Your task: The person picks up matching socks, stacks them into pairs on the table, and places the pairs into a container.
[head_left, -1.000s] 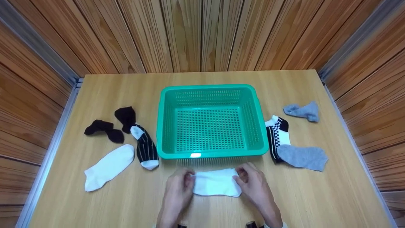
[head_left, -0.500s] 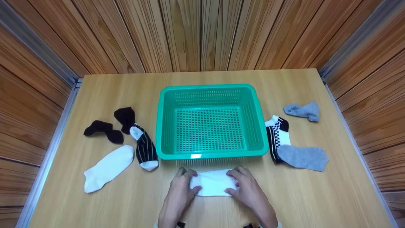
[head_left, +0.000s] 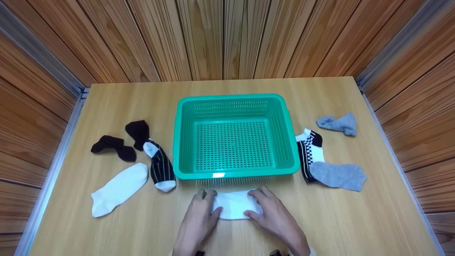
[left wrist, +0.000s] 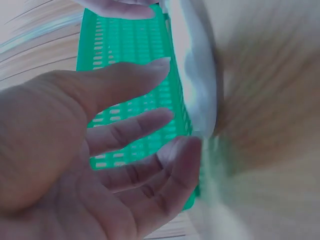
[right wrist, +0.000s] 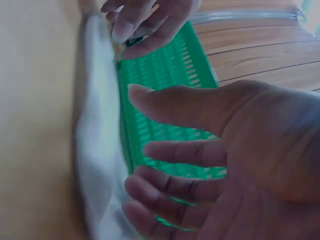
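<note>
Smoothing a white sock (head_left: 233, 204), apparently, you touch its ends, left hand (head_left: 199, 215) and right hand (head_left: 271, 212) relaxed, ungripping; any lift next likely needs pinching.

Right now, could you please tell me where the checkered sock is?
In the head view, the checkered sock lies just right of the green basket, partly under a grey sock.

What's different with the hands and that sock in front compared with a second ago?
The left hand and right hand have let go their pinch on the ends of the front white sock; each now spreads over its end. The right hand has shifted inward, toward the left hand. The green basket and the other socks stayed put.
</note>
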Motion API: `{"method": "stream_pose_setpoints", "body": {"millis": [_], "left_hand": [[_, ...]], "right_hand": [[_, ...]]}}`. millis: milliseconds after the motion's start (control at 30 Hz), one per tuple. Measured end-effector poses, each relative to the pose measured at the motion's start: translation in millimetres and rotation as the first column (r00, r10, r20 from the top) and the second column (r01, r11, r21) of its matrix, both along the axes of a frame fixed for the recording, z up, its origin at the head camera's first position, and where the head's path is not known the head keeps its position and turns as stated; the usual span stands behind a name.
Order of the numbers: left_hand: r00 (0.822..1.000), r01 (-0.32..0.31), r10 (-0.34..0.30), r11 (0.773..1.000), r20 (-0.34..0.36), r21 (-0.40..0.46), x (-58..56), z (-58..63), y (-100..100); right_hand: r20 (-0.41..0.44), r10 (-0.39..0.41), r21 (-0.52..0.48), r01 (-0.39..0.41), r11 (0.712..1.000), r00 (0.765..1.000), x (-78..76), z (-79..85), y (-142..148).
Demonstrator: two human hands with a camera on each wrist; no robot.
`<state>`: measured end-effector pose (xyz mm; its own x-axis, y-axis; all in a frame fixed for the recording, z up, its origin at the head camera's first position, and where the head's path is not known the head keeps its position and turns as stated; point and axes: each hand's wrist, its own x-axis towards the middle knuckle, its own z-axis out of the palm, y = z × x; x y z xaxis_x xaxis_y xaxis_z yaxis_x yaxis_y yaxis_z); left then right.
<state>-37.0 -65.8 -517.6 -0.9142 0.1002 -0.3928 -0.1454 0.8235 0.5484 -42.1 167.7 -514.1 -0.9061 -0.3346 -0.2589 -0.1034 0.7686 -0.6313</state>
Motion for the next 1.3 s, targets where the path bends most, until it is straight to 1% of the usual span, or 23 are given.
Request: {"method": "stream_pose_setpoints", "body": {"millis": [33, 100, 233, 333, 400, 433, 467, 533, 600, 700, 800, 867, 933, 1000, 1033, 1100, 1133, 1167, 1200, 1233, 1300], "left_hand": [[1.0, -0.006, 0.006, 1.0, -0.004, 0.006, 0.0, 1.9, -3], [1.0, -0.022, 0.022, 1.0, -0.006, 0.02, -0.8, 5.2, -8], [0.999, -0.048, 0.048, 0.998, -0.009, 0.036, -2.0, 10.5, -18], [0.998, -0.046, 0.048, 0.998, -0.036, 0.041, -1.6, 14.2, -28], [0.997, -0.056, 0.058, 0.997, -0.043, 0.044, -1.2, 17.3, -35], [0.997, -0.067, 0.068, 0.997, -0.034, 0.045, -1.3, 19.0, -39], [0.996, -0.083, 0.084, 0.996, -0.026, 0.043, -1.5, 20.5, -44], [0.992, -0.129, 0.129, 0.991, -0.001, 0.036, -1.8, 23.5, -54], [0.984, -0.178, 0.178, 0.984, 0.002, 0.027, -2.0, 24.7, -64], [0.971, -0.237, 0.238, 0.971, -0.031, 0.021, -3.0, 23.3, -77], [0.959, -0.28, 0.281, 0.96, -0.05, 0.023, -4.1, 21.2, -88], [0.954, -0.295, 0.296, 0.955, -0.047, 0.032, -4.0, 21.3, -97], [0.952, -0.298, 0.301, 0.953, -0.06, 0.051, -1.9, 23.0, -110], [0.946, -0.303, 0.308, 0.951, -0.096, 0.066, 0.9, 25.8, -124], [0.942, -0.308, 0.314, 0.949, -0.121, 0.071, 2.4, 27.2, -131], [0.922, -0.332, 0.339, 0.941, -0.188, 0.069, 4.8, 29.6, -143], [0.906, -0.349, 0.356, 0.934, -0.229, 0.07, 5.8, 30.1, -148], [0.886, -0.367, 0.372, 0.927, -0.275, 0.072, 6.7, 30.4, -153], [0.864, -0.385, 0.386, 0.92, -0.324, 0.07, 7.2, 30.2, -156], [0.836, -0.401, 0.398, 0.913, -0.378, 0.075, 8.2, 29.5, -160], [0.77, -0.433, 0.42, 0.897, -0.48, 0.09, 10.0, 27.5, -167]], "right_hand": [[0.013, 0.011, -0.021, -0.011, 1.0, 1.0, -0.7, 3.0, -2], [0.011, 0.032, -0.07, -0.032, 0.997, 0.999, -1.5, 7.6, -7], [-0.053, 0.087, -0.141, -0.094, 0.986, 0.995, -0.7, 11.3, -20], [-0.141, 0.153, -0.186, -0.178, 0.966, 0.978, -0.9, 10.9, -30], [-0.176, 0.194, -0.214, -0.229, 0.95, 0.965, -2.9, 11.0, -37], [-0.187, 0.212, -0.228, -0.252, 0.941, 0.959, -4.2, 11.4, -41], [-0.2, 0.227, -0.239, -0.272, 0.932, 0.953, -5.7, 12.0, -45], [-0.191, 0.245, -0.258, -0.29, 0.922, 0.95, -9.7, 14.7, -53], [-0.181, 0.256, -0.275, -0.299, 0.914, 0.949, -14.3, 18.6, -63], [-0.177, 0.27, -0.282, -0.312, 0.907, 0.946, -21.8, 26.6, -79], [-0.188, 0.296, -0.269, -0.339, 0.902, 0.936, -26.9, 36.1, -97], [-0.208, 0.333, -0.235, -0.378, 0.896, 0.92, -27.6, 42.9, -108], [-0.241, 0.384, -0.186, -0.431, 0.883, 0.891, -26.6, 49.8, -122], [-0.289, 0.445, -0.127, -0.494, 0.86, 0.848, -25.4, 56.5, -137], [-0.316, 0.474, -0.098, -0.525, 0.845, 0.822, -25.3, 59.1, -145], [-0.349, 0.524, -0.047, -0.573, 0.818, 0.777, -26.6, 63.4, -161], [-0.369, 0.541, -0.03, -0.591, 0.806, 0.756, -28.0, 64.4, -169], [-0.389, 0.55, -0.025, -0.605, 0.796, 0.739, -30.1, 64.7, -176], [-0.404, 0.55, -0.038, -0.614, 0.788, 0.731, -32.1, 64.2, -183], [-0.424, 0.539, -0.058, -0.616, 0.785, 0.728, -34.2, 63.1, -189], [-0.461, 0.494, -0.144, -0.611, 0.778, 0.737, -38.8, 60.2, -201]]}}
